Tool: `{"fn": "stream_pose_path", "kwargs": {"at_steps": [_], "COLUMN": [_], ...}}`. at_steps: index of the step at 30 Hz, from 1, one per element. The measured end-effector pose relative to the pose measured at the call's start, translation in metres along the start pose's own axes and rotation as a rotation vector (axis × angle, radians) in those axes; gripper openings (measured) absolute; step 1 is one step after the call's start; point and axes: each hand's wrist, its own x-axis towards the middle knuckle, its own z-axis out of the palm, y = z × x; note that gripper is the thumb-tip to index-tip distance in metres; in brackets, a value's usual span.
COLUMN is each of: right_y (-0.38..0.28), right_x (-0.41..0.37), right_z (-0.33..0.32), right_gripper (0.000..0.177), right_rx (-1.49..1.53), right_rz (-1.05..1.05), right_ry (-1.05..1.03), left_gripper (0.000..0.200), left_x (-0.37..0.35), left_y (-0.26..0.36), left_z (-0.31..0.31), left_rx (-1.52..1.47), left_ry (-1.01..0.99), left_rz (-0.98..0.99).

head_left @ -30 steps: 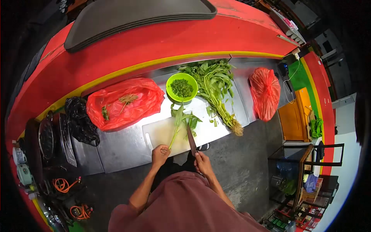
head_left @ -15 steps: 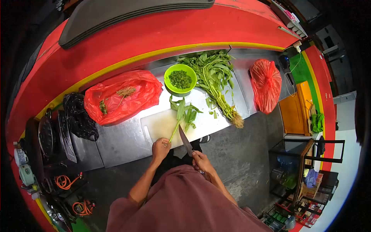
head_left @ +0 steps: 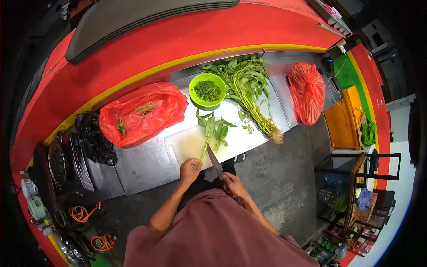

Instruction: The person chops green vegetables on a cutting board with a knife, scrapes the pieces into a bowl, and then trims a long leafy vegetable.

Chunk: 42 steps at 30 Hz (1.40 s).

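Note:
My left hand (head_left: 190,170) pinches the lower end of a leafy green stem (head_left: 206,143) over the near edge of a white cutting board (head_left: 183,143). In my right hand (head_left: 232,183) is the handle of a kitchen knife (head_left: 215,162); its blade points up and left, close beside the stem. Cut leaves (head_left: 220,132) lie at the board's right side. Beyond the board stands a lime-green bowl (head_left: 194,95) holding chopped greens (head_left: 207,91). A big bunch of leafy greens (head_left: 247,89) with roots lies to the right.
An open red plastic bag (head_left: 164,113) with root scraps sits on the steel counter (head_left: 138,171) at left, beside a black plastic bag (head_left: 91,138). A tied red bag (head_left: 307,93) stands at right. A red wall (head_left: 178,35) runs behind.
The view has shifted slightly. Both hands keep their hold on the stem and the knife, with the blade still next to the stem.

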Motion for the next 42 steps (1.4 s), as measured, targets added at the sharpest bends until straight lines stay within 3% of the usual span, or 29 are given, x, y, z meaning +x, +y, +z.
{"fn": "stream_pose_path", "kwargs": {"at_steps": [6, 8, 10, 11, 14, 15, 18, 24, 30, 34, 42], "right_y": [0.018, 0.016, 0.011, 0.009, 0.007, 0.009, 0.012, 0.007, 0.001, 0.003, 0.015], "right_x": [0.006, 0.002, 0.002, -0.002, -0.005, -0.002, -0.002, -0.003, 0.000, 0.002, 0.009], "right_z": [0.002, 0.003, 0.008, 0.006, 0.006, 0.008, 0.005, 0.009, 0.003, 0.004, -0.001], "right_gripper": [0.031, 0.036, 0.041, 0.042, 0.043, 0.044, 0.045, 0.035, 0.035, 0.033, 0.034], "right_rx": [-0.290, -0.382, -0.471, -0.423, -0.439, -0.471, -0.481, -0.467, -0.489, -0.463, -0.499], "right_rz": [-0.239, -0.204, -0.342, -0.192, -0.226, -0.325, -0.234, -0.246, -0.143, -0.135, -0.176], "right_ry": [0.188, 0.226, 0.279, 0.240, 0.246, 0.280, 0.263, 0.268, 0.190, 0.212, 0.215], "left_gripper": [0.018, 0.019, 0.018, 0.019, 0.019, 0.019, 0.022, 0.022, 0.020, 0.022, 0.027], "left_x": [-0.001, 0.000, 0.003, 0.002, 0.004, 0.004, 0.010, 0.033, 0.033, 0.037, 0.038], "left_y": [-0.003, -0.007, -0.007, -0.007, 0.004, 0.006, 0.009, 0.003, 0.018, 0.003, 0.010], "left_z": [-0.003, -0.002, -0.002, -0.003, -0.009, -0.010, -0.008, 0.019, 0.017, 0.024, 0.017], "left_rx": [-0.108, -0.149, -0.187, -0.171, -0.136, -0.137, -0.033, 0.170, -0.066, -0.262, -0.305], "left_ry": [-0.059, -0.066, -0.088, -0.103, -0.109, -0.110, -0.162, -0.046, -0.102, -0.103, -0.148], "left_rz": [-0.037, -0.034, -0.088, -0.124, -0.131, -0.127, -0.131, 0.119, -0.189, -0.166, -0.216]}}
